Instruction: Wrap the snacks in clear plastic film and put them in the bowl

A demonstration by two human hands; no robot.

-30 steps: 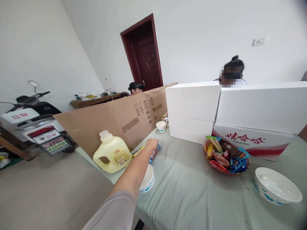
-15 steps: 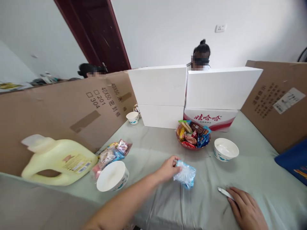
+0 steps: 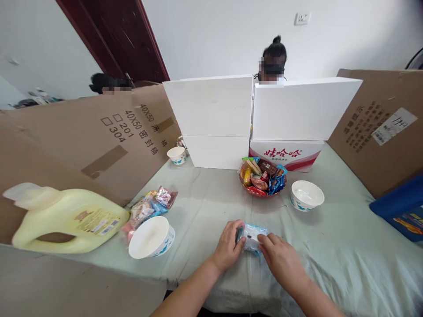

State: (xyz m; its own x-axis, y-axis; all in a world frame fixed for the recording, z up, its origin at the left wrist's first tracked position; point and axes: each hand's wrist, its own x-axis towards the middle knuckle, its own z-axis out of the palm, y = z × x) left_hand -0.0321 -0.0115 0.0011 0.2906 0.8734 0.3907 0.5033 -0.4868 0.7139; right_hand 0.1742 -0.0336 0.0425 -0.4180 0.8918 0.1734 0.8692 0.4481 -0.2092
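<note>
A small blue-and-clear plastic packet (image 3: 254, 251) lies on the cloth-covered table in front of me. My left hand (image 3: 229, 244) grips its left side with thumb and fingers. My right hand (image 3: 280, 257) reaches in from the right, its fingers closed at the packet's top. At those fingertips is a small white tool (image 3: 252, 237) with a dark spot, resting against the packet; its exact kind cannot be made out. Just beyond the packet is a red bowl (image 3: 262, 193) heaped with wrapped snacks (image 3: 261, 174).
White bowls stand at the right (image 3: 307, 196), left front (image 3: 152, 237) and left back (image 3: 177, 155). Wrapped snacks (image 3: 152, 209) and a yellow jug (image 3: 72, 220) lie left. White boxes (image 3: 211, 114), cardboard panels (image 3: 115, 132) and a blue container (image 3: 401, 209) border the table. Two people sit behind.
My right hand has come left from the table to the packet, and the white tool is now at the packet. My left hand still holds the packet. The view has shifted slightly.
</note>
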